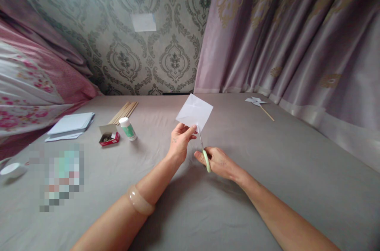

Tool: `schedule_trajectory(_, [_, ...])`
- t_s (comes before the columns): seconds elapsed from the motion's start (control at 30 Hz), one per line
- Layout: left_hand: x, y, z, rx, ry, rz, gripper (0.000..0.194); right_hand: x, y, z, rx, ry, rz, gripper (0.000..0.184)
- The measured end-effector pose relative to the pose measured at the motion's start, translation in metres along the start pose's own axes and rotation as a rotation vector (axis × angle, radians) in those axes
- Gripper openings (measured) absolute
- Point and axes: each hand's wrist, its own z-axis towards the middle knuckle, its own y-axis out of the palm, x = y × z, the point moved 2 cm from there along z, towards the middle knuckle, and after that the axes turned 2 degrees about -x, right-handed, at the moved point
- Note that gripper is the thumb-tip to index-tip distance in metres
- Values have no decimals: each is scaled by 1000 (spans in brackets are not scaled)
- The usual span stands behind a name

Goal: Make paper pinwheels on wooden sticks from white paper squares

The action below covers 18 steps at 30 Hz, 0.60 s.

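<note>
My left hand (180, 142) pinches a white square of paper (196, 109) by its lower corner, holding it up above the grey cloth. Faint crease lines or slits run in from the paper's corners. In my right hand (219, 162) is a pair of scissors (206, 160) with pale green handles, my fingers through the loops. The blades point up and meet the paper's lower edge, close to my left fingertips. Whether the blades are apart or together I cannot tell.
To the left stand a white glue bottle (128, 129), a small red box (109, 137) of dark bits, wooden sticks (124, 113) and stacked paper (70, 123). A white paper pinwheel (256, 101) on a stick lies at the right. A blurred-out item (63, 175) and a white round object (13, 170) lie front left.
</note>
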Motion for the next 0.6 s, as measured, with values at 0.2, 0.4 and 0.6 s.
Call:
schedule_trajectory(0.2, [-2, 1, -1, -5, -2, 22, 23, -1, -1, -1, 13, 19, -3, 48])
schedule_trajectory(0.4, [-4, 4, -5, -43, -58, -35, 26, -2, -3, 0, 72, 22, 114, 53])
schedule_trajectory(0.6, [-6, 5, -6, -56, -87, -109, 27, 2, -2, 2, 125, 26, 220, 55])
